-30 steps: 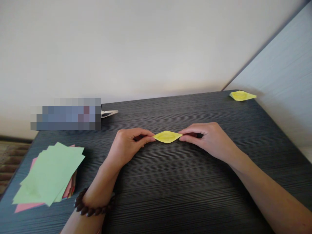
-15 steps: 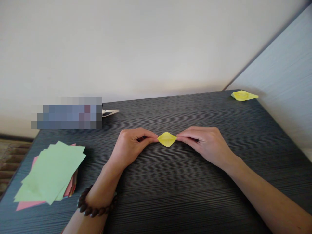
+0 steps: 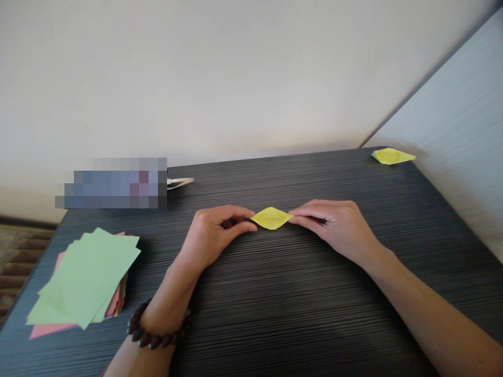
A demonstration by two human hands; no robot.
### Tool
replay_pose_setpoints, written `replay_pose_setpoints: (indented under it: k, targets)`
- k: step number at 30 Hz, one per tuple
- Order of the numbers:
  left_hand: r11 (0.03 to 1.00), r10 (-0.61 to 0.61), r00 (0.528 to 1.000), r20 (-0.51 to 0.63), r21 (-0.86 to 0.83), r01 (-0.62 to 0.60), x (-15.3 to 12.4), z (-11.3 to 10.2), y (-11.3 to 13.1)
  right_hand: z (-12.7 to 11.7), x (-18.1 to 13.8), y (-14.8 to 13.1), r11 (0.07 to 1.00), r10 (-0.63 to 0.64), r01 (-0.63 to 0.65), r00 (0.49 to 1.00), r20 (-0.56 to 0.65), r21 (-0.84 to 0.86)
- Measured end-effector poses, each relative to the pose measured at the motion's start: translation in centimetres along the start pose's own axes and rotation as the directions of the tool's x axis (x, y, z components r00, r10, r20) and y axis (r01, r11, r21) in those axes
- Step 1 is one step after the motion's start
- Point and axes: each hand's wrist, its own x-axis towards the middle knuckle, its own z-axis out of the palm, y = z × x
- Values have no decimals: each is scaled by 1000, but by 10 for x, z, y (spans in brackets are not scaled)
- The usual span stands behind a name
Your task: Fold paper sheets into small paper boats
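A small folded yellow paper piece (image 3: pixel 272 219), pointed at both ends and wide in the middle, is between my two hands over the dark table. My right hand (image 3: pixel 334 225) pinches its right tip between thumb and fingers. At the left tip, my left hand (image 3: pixel 214 233) has its thumb and forefinger parted, with a dark gap between the thumb and the paper. The left fingertips stay close beside that tip. A dark beaded bracelet (image 3: pixel 151 335) circles my left wrist.
A stack of green and pink paper sheets (image 3: pixel 84 277) lies at the left of the table (image 3: pixel 275 314). Behind it is a blurred-out box-like object (image 3: pixel 113 183) with a pale loop (image 3: pixel 181 183). Another folded yellow paper piece (image 3: pixel 393 156) rests at the far right corner, near the wall.
The left thumb and forefinger have parted at the paper's left tip. The folded paper shows wider and sits slightly farther up and right, with the right hand still pinching it.
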Motion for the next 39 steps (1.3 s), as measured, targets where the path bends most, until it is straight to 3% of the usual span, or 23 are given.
replay_pose_setpoints:
  k: [6, 13, 30, 35, 39]
  targets:
    - [999, -34, 999, 4, -3, 34, 0, -1, -3, 0, 2, 7, 1000, 25, -25, 1000, 7, 14]
    - [999, 32, 999, -20, 34, -32, 1, 2, 0, -1, 4, 7, 996, 82, -83, 996, 44, 28]
    - [995, 53, 999, 9, 82, -54, 1, 8, 0, 1, 6, 14, 927, 245, -247, 969, 42, 282]
    - [978, 108, 994, -15, 182, -103, 2, 14, -5, 6, 8, 14, 884, 317, -283, 948, -34, 372]
    - [952, 170, 985, 37, 251, -174, 4, 18, -9, -9, 1, 38, 872, 397, -332, 910, -122, 359]
